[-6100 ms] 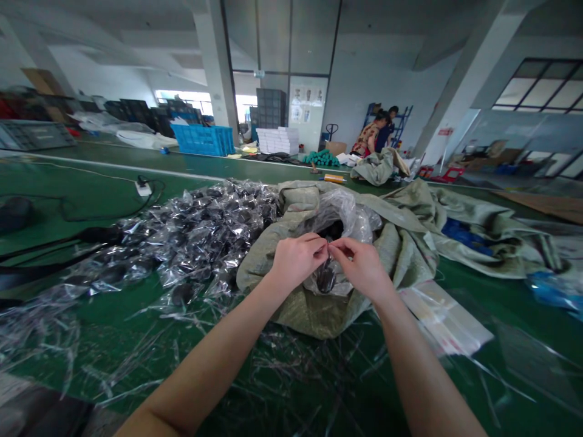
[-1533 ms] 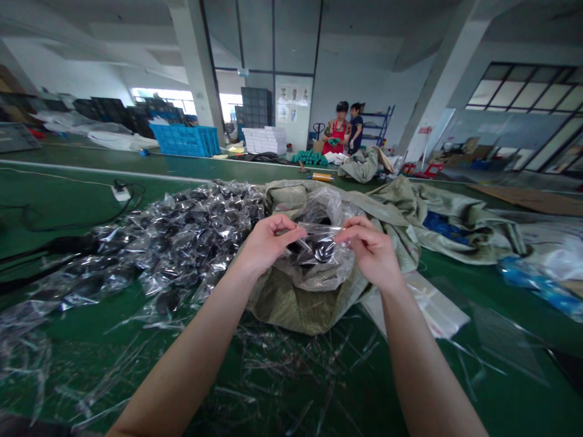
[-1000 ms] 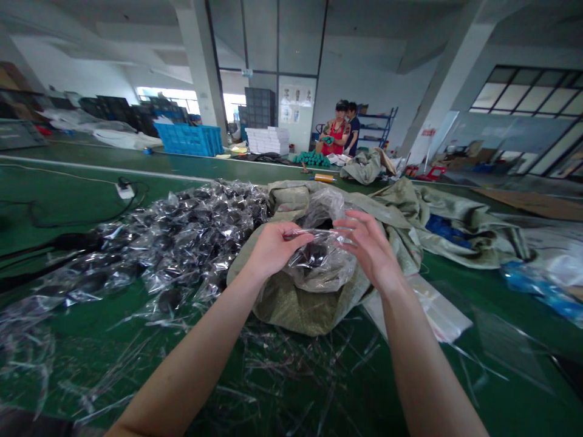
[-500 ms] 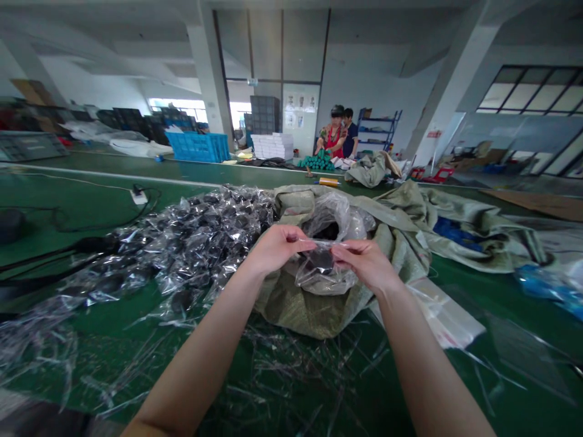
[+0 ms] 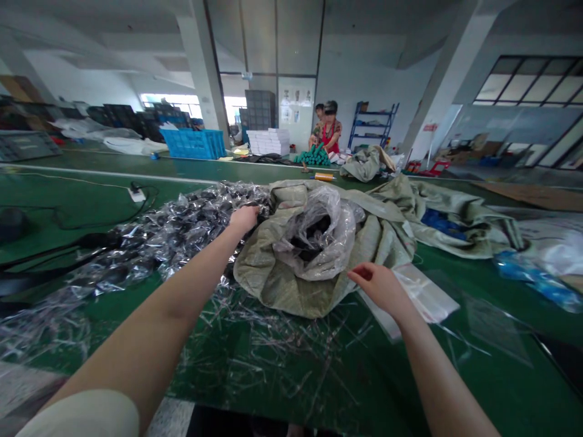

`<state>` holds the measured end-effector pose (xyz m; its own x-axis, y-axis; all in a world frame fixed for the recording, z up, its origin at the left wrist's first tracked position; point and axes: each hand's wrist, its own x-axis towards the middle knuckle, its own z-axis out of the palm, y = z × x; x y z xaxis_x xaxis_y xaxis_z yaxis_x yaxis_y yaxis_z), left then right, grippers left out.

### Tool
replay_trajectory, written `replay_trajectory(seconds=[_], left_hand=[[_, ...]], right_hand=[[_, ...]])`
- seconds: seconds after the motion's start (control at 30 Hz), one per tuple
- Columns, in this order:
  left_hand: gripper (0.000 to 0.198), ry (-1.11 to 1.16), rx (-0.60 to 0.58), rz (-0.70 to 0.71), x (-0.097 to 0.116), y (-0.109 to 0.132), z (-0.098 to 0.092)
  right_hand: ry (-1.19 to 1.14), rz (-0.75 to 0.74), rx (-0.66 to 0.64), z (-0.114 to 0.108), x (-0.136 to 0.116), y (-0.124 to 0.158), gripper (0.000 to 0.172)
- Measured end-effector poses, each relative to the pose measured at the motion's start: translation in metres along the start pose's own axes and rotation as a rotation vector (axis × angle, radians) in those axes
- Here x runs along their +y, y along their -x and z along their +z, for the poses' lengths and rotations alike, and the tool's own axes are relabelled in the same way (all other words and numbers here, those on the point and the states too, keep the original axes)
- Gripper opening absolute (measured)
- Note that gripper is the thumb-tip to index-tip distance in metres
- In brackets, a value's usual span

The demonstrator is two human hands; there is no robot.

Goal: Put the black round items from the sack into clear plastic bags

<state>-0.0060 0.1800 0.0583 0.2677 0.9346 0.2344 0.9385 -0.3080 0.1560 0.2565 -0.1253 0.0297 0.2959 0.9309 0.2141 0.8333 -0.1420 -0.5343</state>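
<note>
My left hand (image 5: pixel 245 217) reaches over the right side of a pile of dark round items in clear plastic wrap (image 5: pixel 191 227). Its fingertips point away and are hidden, so whether they hold one of the wrapped items does not show. In front of me lies an olive woven sack (image 5: pixel 291 297) with its mouth spread. Inside it a clear plastic liner (image 5: pixel 334 258) stands open around loose dark items (image 5: pixel 314 233). My right hand (image 5: pixel 378 285) hovers by the sack's right edge, fingers loosely bent and nothing in them, close to a stack of flat clear bags (image 5: pixel 430 297).
Thin plastic strips (image 5: pixel 282 340) litter the green table in front of the sack. A second woven sack (image 5: pixel 483 240) lies to the right, near blue plastic (image 5: pixel 537 279). A blue crate (image 5: pixel 194 144) and a person in a red apron (image 5: pixel 328 135) are farther back.
My hands have parted from the wrapped dark item they held together over the sack. The left went to the pile, the right moved toward the flat bags. The item no longer shows between them.
</note>
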Motion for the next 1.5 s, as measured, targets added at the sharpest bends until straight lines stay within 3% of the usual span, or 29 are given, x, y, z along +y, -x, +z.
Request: replay_trajectory(seconds=[0.07, 0.13, 0.23, 0.3, 0.33, 0.4, 0.47, 0.53, 0.73, 0.83, 1.07, 1.13, 1.2, 1.27, 1.33, 1.4, 1.5], left_hand=[[0.033, -0.041, -0.07, 0.038, 0.006, -0.001, 0.006], [0.033, -0.057, -0.044, 0.055, 0.018, 0.002, 0.007], [0.034, -0.023, 0.128, 0.187, 0.047, 0.018, 0.005], [0.035, 0.082, 0.212, 0.403, 0.071, 0.035, 0.008], [0.034, 0.137, 0.186, 0.521, 0.083, 0.045, 0.012], [0.032, 0.15, 0.009, 0.663, 0.103, 0.062, 0.024], [0.029, 0.037, -0.17, 0.652, 0.117, 0.075, 0.041], [0.028, -0.057, -0.242, 0.606, 0.122, 0.082, 0.057], [0.054, -0.112, -0.261, 0.577, 0.117, 0.088, 0.081], [0.052, -0.103, -0.27, 0.567, 0.117, 0.093, 0.083], [0.047, 0.0, -0.206, 0.514, 0.11, 0.11, 0.075], [0.045, 0.178, -0.131, 0.425, 0.104, 0.115, 0.067], [0.043, 0.56, -0.122, 0.285, 0.096, 0.121, 0.056], [0.047, 1.013, -0.259, 0.181, 0.085, 0.129, 0.045], [0.052, 1.317, -0.474, 0.16, 0.075, 0.137, 0.036], [0.053, 1.454, -0.608, 0.139, 0.065, 0.145, 0.031], [0.056, 1.406, -0.622, 0.098, 0.058, 0.157, 0.035]], right_hand=[[0.135, -0.007, -0.099, 0.005, 0.011, 0.017, 0.019], [0.275, -0.009, -0.136, 0.01, 0.025, 0.031, 0.017], [0.513, 0.034, -0.141, 0.016, 0.048, 0.047, 0.024], [0.624, 0.076, -0.185, 0.017, 0.061, 0.054, 0.024], [0.651, 0.089, -0.222, 0.018, 0.065, 0.056, 0.021], [0.669, 0.094, -0.287, 0.018, 0.069, 0.06, 0.019], [0.673, 0.089, -0.309, 0.018, 0.068, 0.062, 0.024], [0.687, 0.096, -0.297, 0.019, 0.065, 0.065, 0.027], [0.633, 0.117, -0.217, 0.019, 0.072, 0.066, 0.02], [0.579, 0.154, -0.162, 0.017, 0.079, 0.064, 0.011], [0.411, 0.179, -0.076, 0.01, 0.092, 0.066, 0.014], [0.327, 0.172, -0.077, 0.007, 0.096, 0.068, 0.016], [0.275, 0.188, -0.053, 0.004, 0.099, 0.069, 0.018], [0.287, 0.212, 0.01, -0.001, 0.099, 0.069, 0.019], [0.33, 0.228, 0.107, -0.007, 0.096, 0.067, 0.017], [0.341, 0.214, 0.188, -0.014, 0.091, 0.066, 0.015], [0.232, 0.148, 0.253, -0.027, 0.078, 0.066, 0.011]])
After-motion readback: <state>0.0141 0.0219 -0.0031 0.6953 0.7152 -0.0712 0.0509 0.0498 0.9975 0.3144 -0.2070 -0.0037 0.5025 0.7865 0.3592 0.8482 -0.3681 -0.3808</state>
